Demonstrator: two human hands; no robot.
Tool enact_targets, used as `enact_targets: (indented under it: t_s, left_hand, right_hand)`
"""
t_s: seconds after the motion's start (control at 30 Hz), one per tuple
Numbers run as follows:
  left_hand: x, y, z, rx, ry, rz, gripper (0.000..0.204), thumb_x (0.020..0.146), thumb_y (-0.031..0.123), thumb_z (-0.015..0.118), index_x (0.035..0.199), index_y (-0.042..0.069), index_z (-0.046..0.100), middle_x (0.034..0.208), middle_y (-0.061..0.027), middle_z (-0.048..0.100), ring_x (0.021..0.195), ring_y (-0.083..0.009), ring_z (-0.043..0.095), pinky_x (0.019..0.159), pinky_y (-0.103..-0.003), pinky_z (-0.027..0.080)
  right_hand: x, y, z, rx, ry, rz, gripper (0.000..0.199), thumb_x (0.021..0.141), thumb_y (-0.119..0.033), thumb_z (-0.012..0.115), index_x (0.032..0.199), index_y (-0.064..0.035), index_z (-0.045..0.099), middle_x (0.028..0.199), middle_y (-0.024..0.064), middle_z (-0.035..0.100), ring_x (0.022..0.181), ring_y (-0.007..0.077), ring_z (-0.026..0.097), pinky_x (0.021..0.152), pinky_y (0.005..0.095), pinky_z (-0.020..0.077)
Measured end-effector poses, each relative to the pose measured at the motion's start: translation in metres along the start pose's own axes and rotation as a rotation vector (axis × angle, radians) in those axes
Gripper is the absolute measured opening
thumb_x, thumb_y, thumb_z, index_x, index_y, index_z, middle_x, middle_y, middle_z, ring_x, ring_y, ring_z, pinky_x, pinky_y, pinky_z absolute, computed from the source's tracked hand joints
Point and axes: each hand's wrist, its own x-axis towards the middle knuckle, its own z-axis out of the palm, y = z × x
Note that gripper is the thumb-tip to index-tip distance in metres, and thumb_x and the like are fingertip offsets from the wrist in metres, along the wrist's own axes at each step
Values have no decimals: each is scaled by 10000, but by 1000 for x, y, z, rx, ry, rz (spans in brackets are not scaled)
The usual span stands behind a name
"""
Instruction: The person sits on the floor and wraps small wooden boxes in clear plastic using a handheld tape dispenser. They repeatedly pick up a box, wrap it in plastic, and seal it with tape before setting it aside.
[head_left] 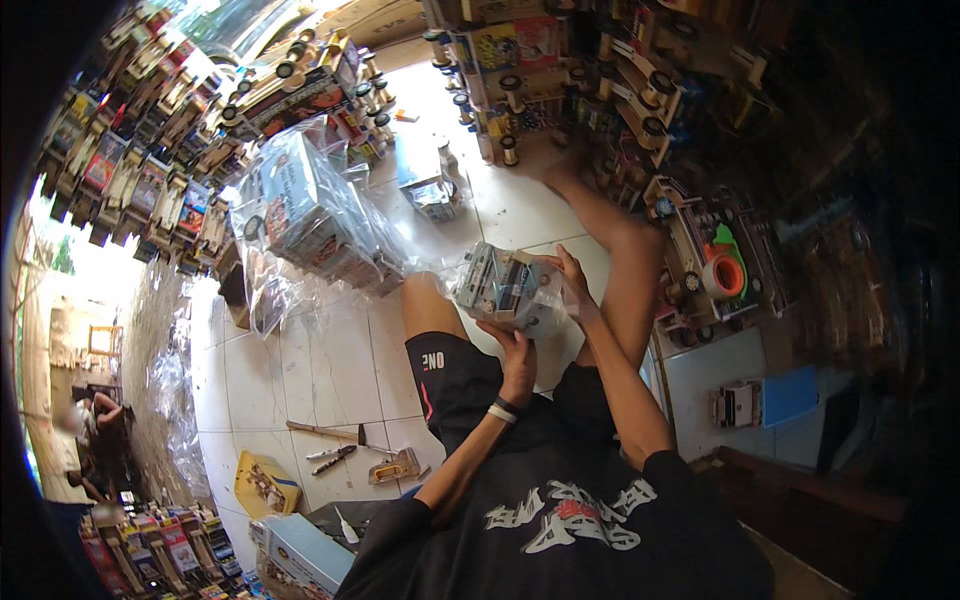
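Between my hands, above my lap, is a grey-blue toy truck (500, 285) with dark front parts and clear plastic film around it. My left hand (517, 362) grips it from below on the near side, with a dark band and a pale band at that wrist. On its right side my right hand (574, 282) is closed around the plastic-covered edge, some fingers hidden behind it. To the left of the toy, a large light-blue toy truck body (310, 205) stands on the floor in clear plastic wrap.
A hammer (325, 431), dark pens (332, 458), a staple gun (393, 466) and a yellow container (268, 486) lie on the white tiled floor (330, 370). Orange tape (723, 276) sits at right. Stacked wooden toy trucks (150, 180) line the left and back. Another person (98, 420) is far left.
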Motion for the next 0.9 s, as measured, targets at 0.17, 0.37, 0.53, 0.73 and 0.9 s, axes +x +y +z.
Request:
enact_targets:
  t_s: [0.17, 0.37, 0.53, 0.73, 0.9]
  left_hand:
    - [-29, 18, 22, -83, 0, -365, 1028, 1094, 157, 555, 1603, 168, -338, 1645, -132, 163, 1454, -219, 265, 1225, -325, 230]
    - [-39, 117, 45, 314, -325, -477, 748, 995, 124, 699, 1620, 132, 287, 1465, -100, 535, 1315, -258, 576, 1120, -419, 460]
    - [15, 182, 99, 1426, -164, 717, 782, 752, 212, 880, 1462, 155, 558, 1306, -156, 631, 1225, -361, 568, 1041, -473, 411]
    - [98, 180, 94, 1252, -601, 543, 135, 804, 95, 800, 939, 83, 801, 892, -109, 736, 834, -283, 688, 786, -423, 503]
    - [113, 187, 104, 1003, -612, 483, 125, 838, 135, 836, 910, 36, 810, 721, -135, 698, 554, -221, 637, 531, -351, 472]
  right_hand:
    - [25, 5, -24, -207, -192, 95, 650, 1090, -481, 412, 1152, 80, 734, 1007, 130, 762, 911, 183, 681, 840, 319, 537]
    - [31, 19, -10, -183, -135, 35, 685, 1104, -405, 287, 1073, 74, 775, 1012, 154, 789, 882, 205, 695, 885, 321, 536]
    - [28, 31, 3, -16, -251, -1, 709, 1107, -435, 249, 1101, 59, 757, 1040, 155, 785, 939, 228, 713, 957, 351, 526]
    - [-7, -19, 3, 99, -231, -273, 867, 1087, -658, 236, 1245, 64, 689, 1241, 174, 732, 1208, 246, 662, 1055, 380, 500]
    - [-67, -75, -13, -587, -326, -546, 516, 826, -131, 889, 1295, -12, 709, 1260, 122, 742, 1193, 189, 670, 1066, 341, 493]
